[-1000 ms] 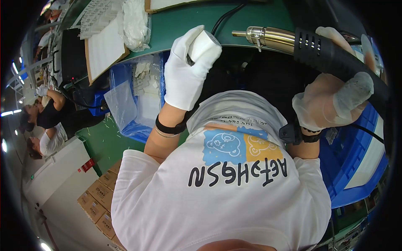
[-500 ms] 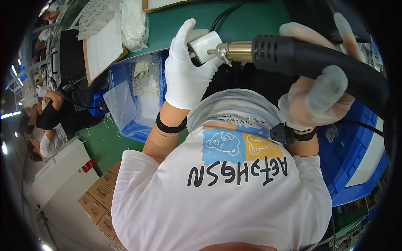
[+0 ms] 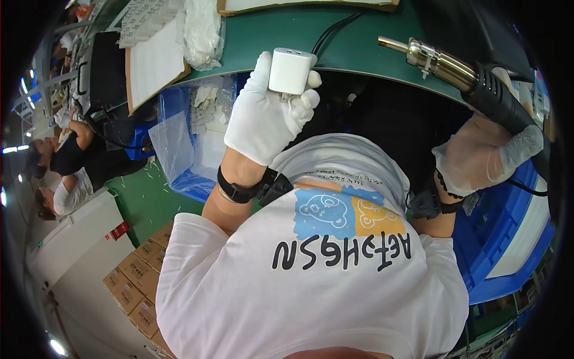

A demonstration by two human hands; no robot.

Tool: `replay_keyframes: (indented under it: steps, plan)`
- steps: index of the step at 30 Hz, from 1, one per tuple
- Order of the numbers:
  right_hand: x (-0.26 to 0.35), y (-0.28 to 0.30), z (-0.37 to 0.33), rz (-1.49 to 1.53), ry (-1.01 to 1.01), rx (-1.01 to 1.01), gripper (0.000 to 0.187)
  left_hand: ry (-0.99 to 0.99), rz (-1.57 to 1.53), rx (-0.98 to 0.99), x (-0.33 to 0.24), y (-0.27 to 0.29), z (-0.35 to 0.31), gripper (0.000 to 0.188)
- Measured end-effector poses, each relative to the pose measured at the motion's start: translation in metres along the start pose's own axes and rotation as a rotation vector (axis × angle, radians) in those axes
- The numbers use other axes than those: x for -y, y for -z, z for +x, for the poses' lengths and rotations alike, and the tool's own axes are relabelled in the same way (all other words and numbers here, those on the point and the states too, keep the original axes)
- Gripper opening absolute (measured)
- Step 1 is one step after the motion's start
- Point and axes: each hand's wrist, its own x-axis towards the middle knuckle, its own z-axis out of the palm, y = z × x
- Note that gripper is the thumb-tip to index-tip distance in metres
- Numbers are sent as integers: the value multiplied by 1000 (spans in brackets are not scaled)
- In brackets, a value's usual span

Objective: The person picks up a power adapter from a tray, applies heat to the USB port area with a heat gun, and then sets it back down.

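In my gloved left hand (image 3: 256, 122) is a white charger plug (image 3: 289, 73), with two slots in its end face and the metal prongs toward my fingers. The hand is closed around it, palm up, just in front of the bench edge. My right hand (image 3: 481, 152), in a thin translucent covering, grips a hot-air gun (image 3: 449, 69) by its black handle. The gun's metal barrel and narrow nozzle point left over the bench, apart from the charger. Part of the handle hides behind my fingers.
The green bench (image 3: 269, 30) carries a clear plastic bag (image 3: 203, 36), a white board (image 3: 153, 66) and a black cable (image 3: 335, 30). Blue bins stand left (image 3: 179, 187) and right (image 3: 520, 281). Cartons (image 3: 131, 272) are stacked on the floor. Other people sit at far left.
The hot-air gun has moved right, its nozzle away from the charger. My left hand has turned the charger upright, slots up and facing me.
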Motion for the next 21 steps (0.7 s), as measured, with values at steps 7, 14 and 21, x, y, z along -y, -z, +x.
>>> replay_keyframes:
  steps: [7, 14, 21]
  plan:
    - [-2, 9, 0, -39, 0, 55, 61, 27, -145, 26, 10, -9, -1, 47]
    - [-6, 10, 3, -7, 21, 43, 62, -1, -119, 36, 9, -8, -1, 45]
    - [0, 9, -1, 5, -38, 23, 63, -19, -52, 84, 12, -9, -1, 44]
